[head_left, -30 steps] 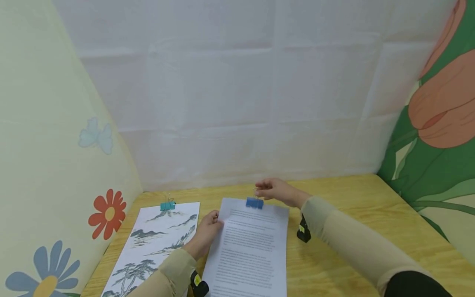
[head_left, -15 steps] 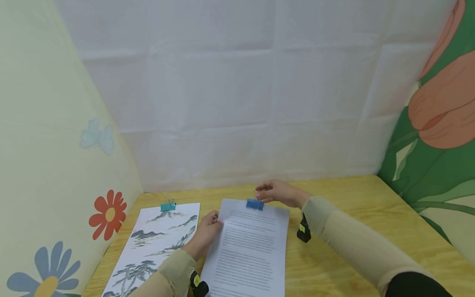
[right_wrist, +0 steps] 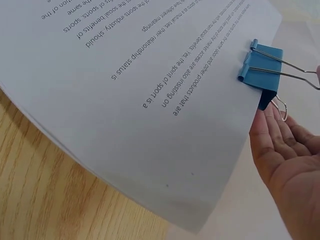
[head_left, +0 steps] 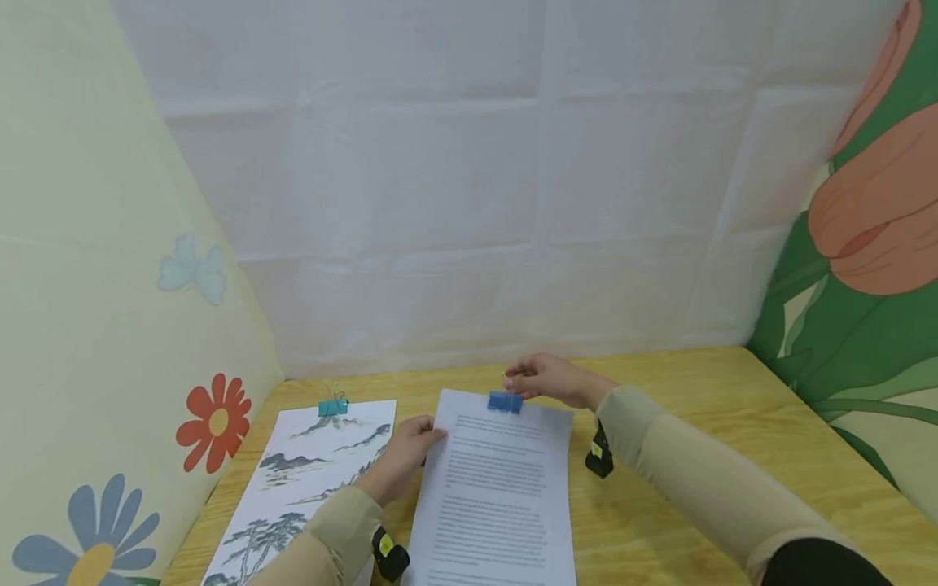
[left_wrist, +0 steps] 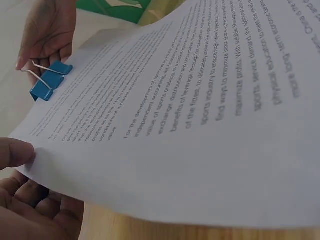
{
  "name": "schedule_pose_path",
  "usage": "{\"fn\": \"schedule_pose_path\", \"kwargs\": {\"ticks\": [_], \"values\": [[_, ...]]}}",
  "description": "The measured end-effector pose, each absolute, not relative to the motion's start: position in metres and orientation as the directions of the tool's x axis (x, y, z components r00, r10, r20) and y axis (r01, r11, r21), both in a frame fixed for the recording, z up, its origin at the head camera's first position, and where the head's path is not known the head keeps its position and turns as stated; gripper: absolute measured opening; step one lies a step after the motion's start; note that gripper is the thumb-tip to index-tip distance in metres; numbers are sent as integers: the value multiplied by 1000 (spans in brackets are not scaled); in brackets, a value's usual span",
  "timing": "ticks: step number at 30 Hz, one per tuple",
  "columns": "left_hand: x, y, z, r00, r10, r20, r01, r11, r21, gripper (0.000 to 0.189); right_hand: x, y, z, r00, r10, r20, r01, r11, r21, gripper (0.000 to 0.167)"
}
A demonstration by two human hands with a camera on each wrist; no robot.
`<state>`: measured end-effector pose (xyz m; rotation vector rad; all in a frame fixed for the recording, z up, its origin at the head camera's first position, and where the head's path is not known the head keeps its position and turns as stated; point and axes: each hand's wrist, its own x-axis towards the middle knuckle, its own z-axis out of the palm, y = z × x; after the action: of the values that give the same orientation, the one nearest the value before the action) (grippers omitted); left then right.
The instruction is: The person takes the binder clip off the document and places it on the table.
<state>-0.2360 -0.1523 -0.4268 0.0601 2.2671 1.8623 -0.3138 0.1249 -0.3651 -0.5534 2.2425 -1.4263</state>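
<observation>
Printed sheets of paper (head_left: 498,496) are raised at an angle over the table, with a blue binder clip (head_left: 506,402) at the middle of their top edge. My left hand (head_left: 401,457) pinches their left edge, thumb on top and fingers beneath, as the left wrist view shows. At the clip is my right hand (head_left: 551,381). Its thumb is at the end of the upper wire handle, and its fingers (right_wrist: 280,135) lie below, by the lower handle. The clip's body (right_wrist: 262,67) still bites the paper edge.
Left of the printed sheets, paper with an ink landscape (head_left: 322,435) lies on the wooden table (head_left: 681,439), a teal binder clip (head_left: 333,407) on its top edge. A white cloth backdrop (head_left: 440,203) rises behind, with flowered panels on both sides.
My left hand has shifted slightly up and right, and the lower part of the printed sheets has swung a little to the right. My right hand stays at the clip.
</observation>
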Motion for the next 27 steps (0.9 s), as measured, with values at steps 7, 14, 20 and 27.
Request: {"fn": "schedule_pose_path", "kwargs": {"ticks": [7, 14, 20, 27], "values": [[-235, -156, -424, -982, 162, -97, -54, 253, 966, 21, -314, 124, -365, -835, -538, -118, -145, 421, -896, 52], [-237, -157, -428, -988, 126, -94, -58, 266, 962, 21, -315, 121, -367, -841, -534, -92, -193, 454, -870, 55], [-235, -156, -429, -989, 123, -86, -53, 250, 967, 21, -315, 120, -368, -841, -537, -68, -215, 446, -869, 54], [-233, -154, -432, -989, 133, -67, -37, 212, 977, 23, -313, 121, -365, -849, -526, -39, -237, 447, -863, 51]]}}
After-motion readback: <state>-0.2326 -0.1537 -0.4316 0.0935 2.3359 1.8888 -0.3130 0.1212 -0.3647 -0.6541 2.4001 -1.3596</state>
